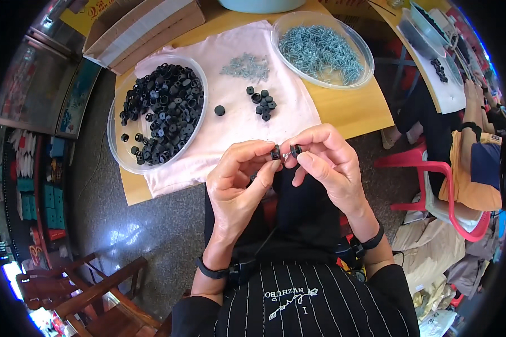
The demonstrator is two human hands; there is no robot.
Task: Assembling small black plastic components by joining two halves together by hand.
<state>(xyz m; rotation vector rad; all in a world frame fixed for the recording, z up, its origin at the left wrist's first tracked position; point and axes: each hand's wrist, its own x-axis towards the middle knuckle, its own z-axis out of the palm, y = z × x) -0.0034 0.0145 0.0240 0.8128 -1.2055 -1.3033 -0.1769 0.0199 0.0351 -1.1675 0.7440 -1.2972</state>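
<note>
My left hand [239,177] pinches a small black plastic cap [275,152] between thumb and fingers. My right hand [326,160] pinches a second black cap [296,149], and a short silver screw [287,152] spans the gap between the two caps. Both hands are raised over my lap, just off the near edge of the wooden table [354,109]. On the pink cloth [236,129] lie a small cluster of black caps [262,103], one lone cap [220,110] and a loose heap of screws [246,67].
A clear bowl [118,151] of black caps stands at the left, another clear bowl [365,53] of screws at the back right. A cardboard box [140,31] sits behind. A person on a red plastic chair [433,168] works at the right. Wooden chair [90,286] at lower left.
</note>
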